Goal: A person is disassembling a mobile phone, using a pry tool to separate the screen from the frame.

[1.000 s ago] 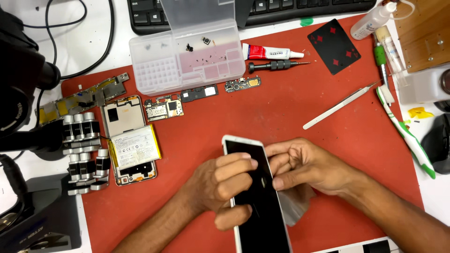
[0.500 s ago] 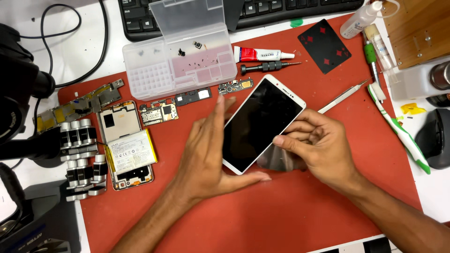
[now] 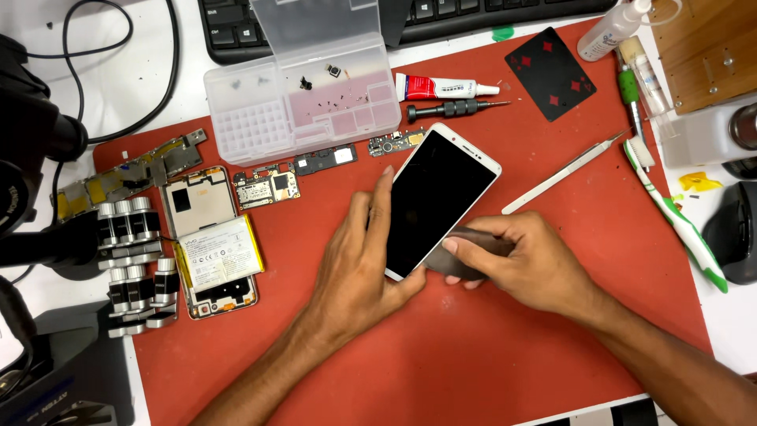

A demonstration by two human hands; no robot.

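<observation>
A white-framed phone screen panel [image 3: 441,197] with a black glass face lies tilted on the red work mat [image 3: 473,347]. My left hand [image 3: 359,264] rests flat along the panel's left edge, fingers stretched, thumb under its lower corner. My right hand [image 3: 524,260] pinches a dark grey cloth [image 3: 465,244] against the panel's lower right edge.
Left of my hands lie an opened phone body with battery [image 3: 211,252], circuit boards [image 3: 268,188] and metal clamps [image 3: 130,252]. A clear parts box [image 3: 303,110], glue tube [image 3: 441,87], screwdriver [image 3: 453,109], black card [image 3: 550,72], tweezers [image 3: 564,173] and toothbrush [image 3: 682,225] surround the mat. Keyboard at top.
A second ago the panel stood upright in both hands near the bottom edge. It has moved up and tilted right, laid on the mat; my left hand flattened beside it, my right closed on the cloth.
</observation>
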